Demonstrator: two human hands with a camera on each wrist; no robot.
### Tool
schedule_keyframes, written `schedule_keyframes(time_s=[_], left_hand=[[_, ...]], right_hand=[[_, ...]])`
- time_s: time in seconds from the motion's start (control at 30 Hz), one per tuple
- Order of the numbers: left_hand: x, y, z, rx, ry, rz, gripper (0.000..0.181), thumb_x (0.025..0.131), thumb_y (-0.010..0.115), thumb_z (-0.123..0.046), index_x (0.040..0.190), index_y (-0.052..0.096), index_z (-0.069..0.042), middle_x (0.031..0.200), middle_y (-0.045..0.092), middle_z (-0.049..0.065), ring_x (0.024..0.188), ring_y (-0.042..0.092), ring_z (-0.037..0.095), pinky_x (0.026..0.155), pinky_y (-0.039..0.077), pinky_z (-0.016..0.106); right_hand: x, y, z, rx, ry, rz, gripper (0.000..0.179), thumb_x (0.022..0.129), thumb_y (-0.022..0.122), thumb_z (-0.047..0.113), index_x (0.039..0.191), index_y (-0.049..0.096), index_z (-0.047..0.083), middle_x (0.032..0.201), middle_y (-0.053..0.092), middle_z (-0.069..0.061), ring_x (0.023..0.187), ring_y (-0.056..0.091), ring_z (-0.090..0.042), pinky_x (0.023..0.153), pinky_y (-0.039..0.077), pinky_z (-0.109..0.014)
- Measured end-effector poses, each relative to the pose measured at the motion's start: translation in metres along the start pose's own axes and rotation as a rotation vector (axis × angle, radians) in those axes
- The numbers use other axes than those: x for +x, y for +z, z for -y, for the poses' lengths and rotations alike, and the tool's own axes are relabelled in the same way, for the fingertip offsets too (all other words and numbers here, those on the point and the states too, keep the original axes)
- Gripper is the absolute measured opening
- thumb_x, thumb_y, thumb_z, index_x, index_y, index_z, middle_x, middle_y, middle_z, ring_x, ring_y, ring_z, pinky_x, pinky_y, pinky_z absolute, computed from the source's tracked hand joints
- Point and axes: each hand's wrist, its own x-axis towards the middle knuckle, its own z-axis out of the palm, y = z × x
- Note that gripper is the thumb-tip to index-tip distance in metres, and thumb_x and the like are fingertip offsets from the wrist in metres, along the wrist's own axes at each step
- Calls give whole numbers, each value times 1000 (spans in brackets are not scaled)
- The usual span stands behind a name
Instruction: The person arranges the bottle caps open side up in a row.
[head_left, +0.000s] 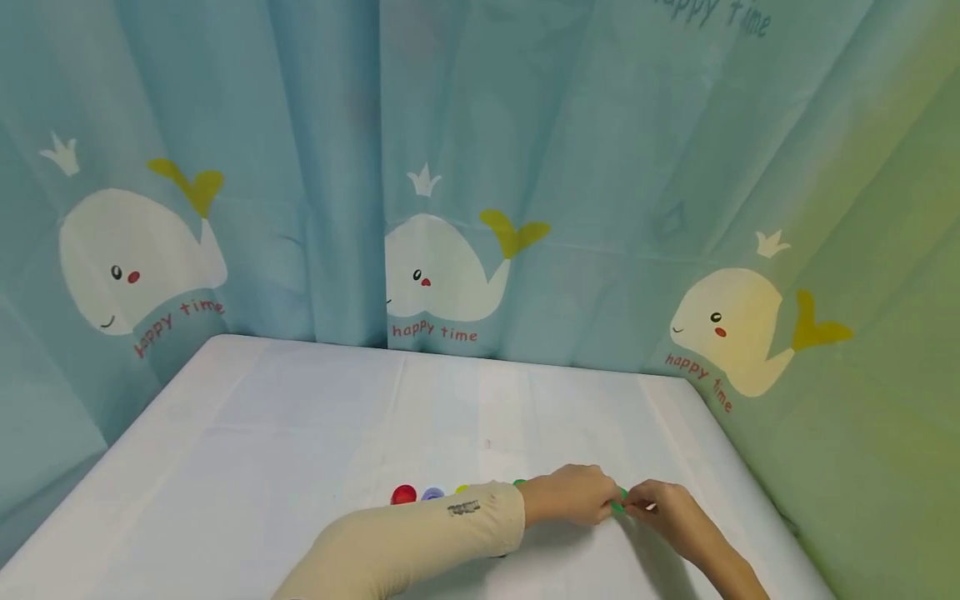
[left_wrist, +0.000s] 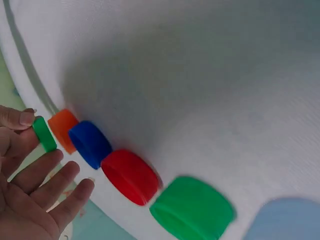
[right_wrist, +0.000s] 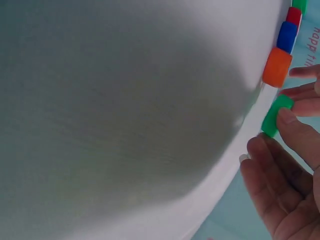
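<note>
A green plastic cap (right_wrist: 278, 116) is up off the row, between my two hands. My right hand (head_left: 671, 512) pinches it with thumb and fingertips. From the other side, my left hand (head_left: 573, 493) grips its edge with the fingers. Some fingers of one hand spread out loosely below the green cap (left_wrist: 45, 134) in the left wrist view. Beside the hands, an orange cap (left_wrist: 63, 130) ends a row with a blue cap (left_wrist: 90, 145), a red cap (left_wrist: 131, 176) and a larger green cap (left_wrist: 192, 207). The left sleeve hides part of this row in the head view.
Farther left on the white table (head_left: 300, 450) are another red cap (head_left: 403, 495), a lavender cap (head_left: 432, 493) and a yellow cap (head_left: 462, 489), partly covered by the beige sleeve (head_left: 420, 533). A blue whale-print curtain (head_left: 337, 167) stands behind the table.
</note>
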Motion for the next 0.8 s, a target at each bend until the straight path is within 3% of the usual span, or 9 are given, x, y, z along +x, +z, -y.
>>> schedule_keyframes(time_s=[0.1,0.23,0.37,0.63,0.73,0.8], left_hand=[[2,4,-5,51,-4,33,24,96,53,-16,111,70,-23,53,37,-8,43,26,2,42,25,13],[2,6,-8,132,-5,73,24,95,55,-19,112,70,-27,60,44,-10,53,34,2,47,29,14],[0,9,-7,123,-3,85,27,95,55,-19,117,67,-28,66,52,-11,52,35,3,48,29,14],[-1,11,-2,114,2,55,23,95,55,-19,110,71,-26,63,47,-11,48,32,2,46,28,13],[-3,6,0,138,-5,15,17,94,57,-19,102,72,-25,67,53,-13,54,42,-2,50,33,12],[-5,1,3,159,-6,-26,16,92,59,-20,101,72,-24,79,61,-14,69,53,-4,57,39,11]], right_hand=[[-4,3,-2,16,-5,38,11,79,71,3,79,70,13,84,66,4,74,62,-8,63,52,-22],[-7,6,-3,26,4,82,9,79,72,4,78,70,13,86,64,3,74,61,-8,62,51,-22],[-8,6,-2,26,18,97,6,79,73,5,77,69,10,88,63,2,74,61,-9,62,51,-22],[-3,7,-1,85,4,123,11,79,71,0,83,65,9,88,64,2,78,63,-11,66,52,-22],[0,9,-3,133,-16,125,14,80,71,2,87,60,8,87,65,0,78,64,-12,65,52,-24],[2,10,-4,148,-31,116,16,81,71,5,90,58,5,87,65,-2,78,65,-13,64,53,-26]])
